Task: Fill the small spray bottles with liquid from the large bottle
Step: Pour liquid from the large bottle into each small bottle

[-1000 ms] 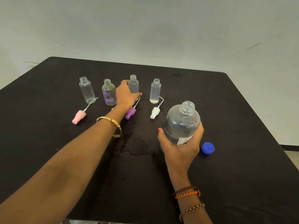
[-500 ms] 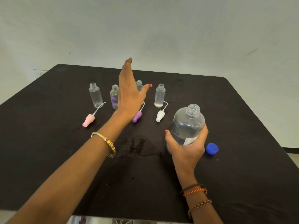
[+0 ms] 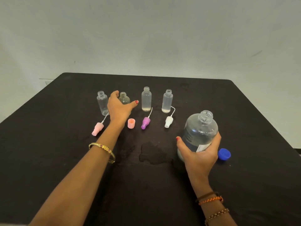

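Head view showed four small spray bottles standing in a row on a black table (image 3: 48, 144), all with their tops off and mouths pointing up. The first small bottle (image 3: 102, 103), just left of the left hand (image 3: 118, 108), looked empty. The second small bottle (image 3: 124, 99) was partly hidden behind that hand, so what was in it could not be told. The left hand's fingers curved around it, but whether they really held it could not be told. The third small bottle (image 3: 146, 99) and the fourth small bottle (image 3: 167, 101), to the right of that hand, each had a little pale liquid at the bottom.

The right hand (image 3: 199, 152) gripped the large bottle (image 3: 200, 131) around its lower part. It stood up almost straight, open mouth on top (tipped a tiny bit away), and was mostly full of clear liquid. Its white label (image 3: 202, 146) was too small to read. A blue cap (image 3: 224, 154) lay just right of that hand.

A pink sprayer (image 3: 97, 128), an orange cap (image 3: 131, 123), a purple sprayer (image 3: 145, 123) and a white sprayer (image 3: 168, 121) lay in front of the small bottles.
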